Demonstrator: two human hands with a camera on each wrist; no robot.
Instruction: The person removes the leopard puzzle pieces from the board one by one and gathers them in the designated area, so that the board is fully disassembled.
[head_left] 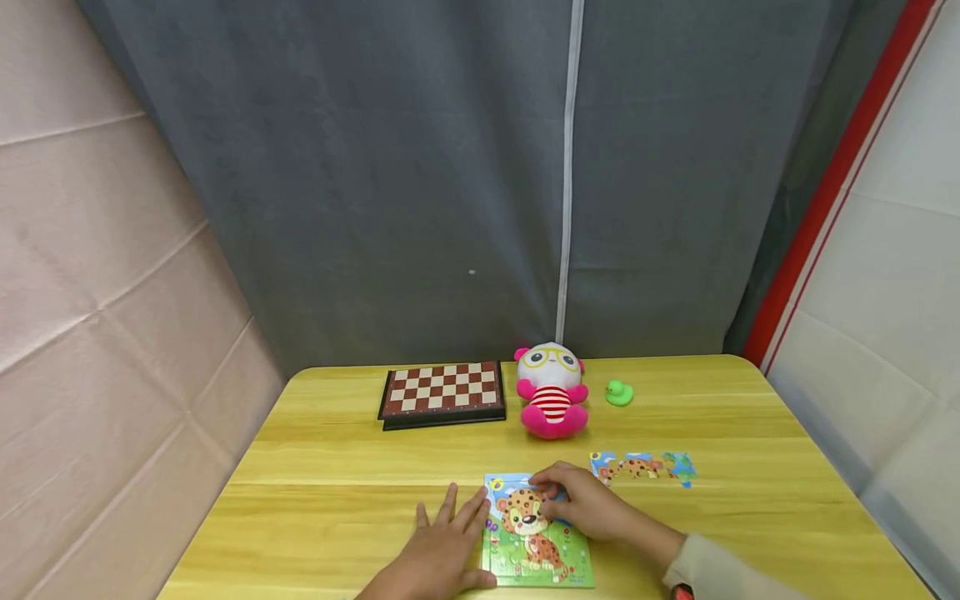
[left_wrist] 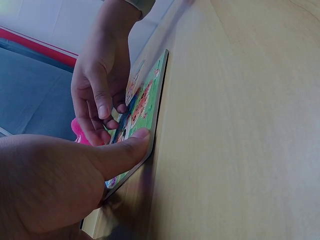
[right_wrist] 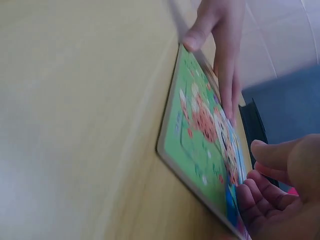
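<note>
A jigsaw puzzle board [head_left: 517, 575] with a spotted leopard cub on green grass lies flat near the table's front. My left hand [head_left: 442, 546] is spread along its left side, fingers straight. The left thumb presses the near corner, as the left wrist view shows with the thumb [left_wrist: 127, 151] on the rim. Over the board's upper right is my right hand [head_left: 588, 500], its fingers bent and fingertips down at the picture. In the right wrist view a gap separates the right thumb [right_wrist: 275, 154] from the fingers, with no piece showing between them. Dark blue [right_wrist: 231, 200] shows beside those fingertips.
Several puzzle pieces [head_left: 641, 467] lie in a strip right of the board. Farther back on the wooden table [head_left: 322, 467] are a chessboard [head_left: 444, 390], a pink-and-white plush panda [head_left: 551, 400] and a green toy duck [head_left: 618, 393]. A grey curtain [head_left: 420, 183] hangs behind.
</note>
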